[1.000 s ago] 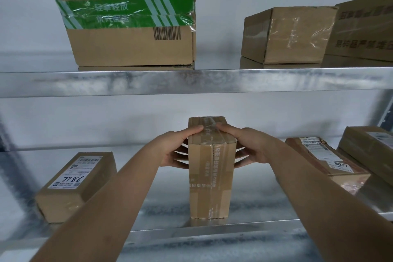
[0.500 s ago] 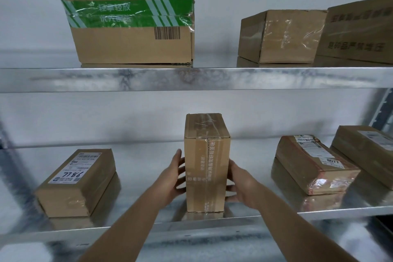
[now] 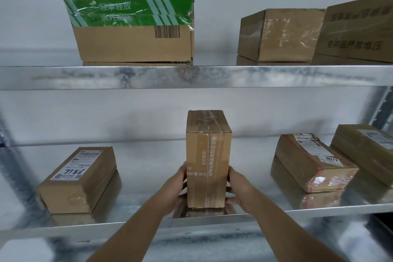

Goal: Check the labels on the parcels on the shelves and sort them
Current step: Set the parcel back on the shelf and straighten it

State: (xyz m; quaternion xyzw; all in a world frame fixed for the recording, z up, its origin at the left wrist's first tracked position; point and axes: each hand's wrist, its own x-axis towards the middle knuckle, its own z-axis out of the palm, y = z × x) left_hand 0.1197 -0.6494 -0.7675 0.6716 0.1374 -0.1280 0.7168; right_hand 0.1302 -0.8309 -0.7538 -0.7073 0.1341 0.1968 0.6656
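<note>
- Both hands are on the tall box (image 3: 208, 164) standing on end near the front edge of the lower shelf (image 3: 148, 176), right in the middle of the view.
- The left hand (image 3: 177, 187) presses against the lower left side of that box, thumb up along the front corner, the rest of the fingers hidden behind the cardboard.
- The right hand (image 3: 235, 187) does the same on the lower right side, fingers wrapped round the edge low down near the bottom corner. So the box is clamped between the two palms; can't tell if it's off the shelf or still sitting on it.
- The box is taped down the front with printed tape, clear tape across the top. No shipping label shows on the faces I can see.
- Off to the left of the left hand, well apart, a flat box (image 3: 78, 178) lies on the same shelf with a white label on top, handwritten number on it.
- To the right of the right hand, a taped parcel (image 3: 312, 166) lies flat, label facing up and reading 8077, and just past it another box (image 3: 365, 153) at the edge of the view, also labelled.
- Above the hands, on the upper shelf (image 3: 191, 76): a big carton (image 3: 131, 27) with green tape and a barcode, up and left.
- Up and right, a medium box (image 3: 280, 34) in clear tape, and beside it a printed carton (image 3: 357, 32), partly cut off.
</note>
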